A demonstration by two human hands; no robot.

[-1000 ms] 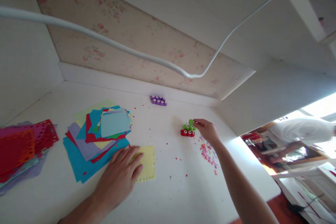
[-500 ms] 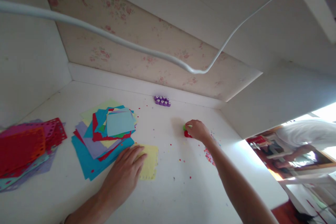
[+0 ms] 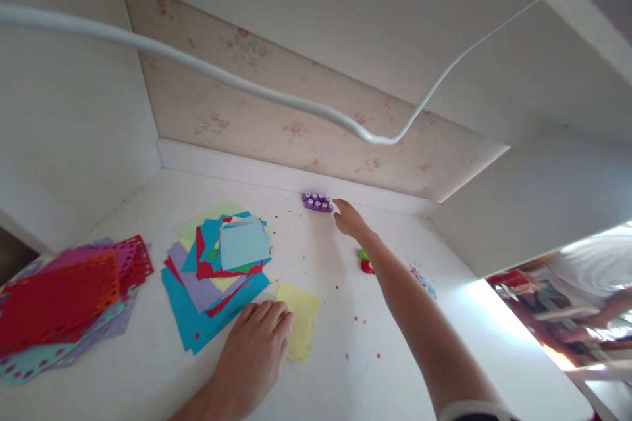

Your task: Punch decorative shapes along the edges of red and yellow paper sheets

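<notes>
My left hand (image 3: 261, 339) has its fingers curled over the left edge of a yellow paper sheet (image 3: 303, 322), which has small punched holes along its border. My right hand (image 3: 349, 218) reaches to the back of the table, thumb and forefinger apart, just right of a cluster of purple craft punches (image 3: 318, 202) with white round tops. Nothing shows in its fingers. Below that wrist, a green craft punch (image 3: 363, 254) and a red craft punch (image 3: 367, 267) stand together, partly hidden by the forearm.
A pile of plain coloured paper (image 3: 244, 243) lies left of centre. Punched sheets (image 3: 64, 296) in red, orange and other colours are stacked at far left. Paper confetti (image 3: 422, 279) lies on the right. A white cable (image 3: 276, 93) crosses in front. Another person (image 3: 592, 270) is at right.
My right hand has let go of the red and green punches and moved back and left to the purple ones. My left hand's fingers have curled in at the yellow sheet. The view has shifted.
</notes>
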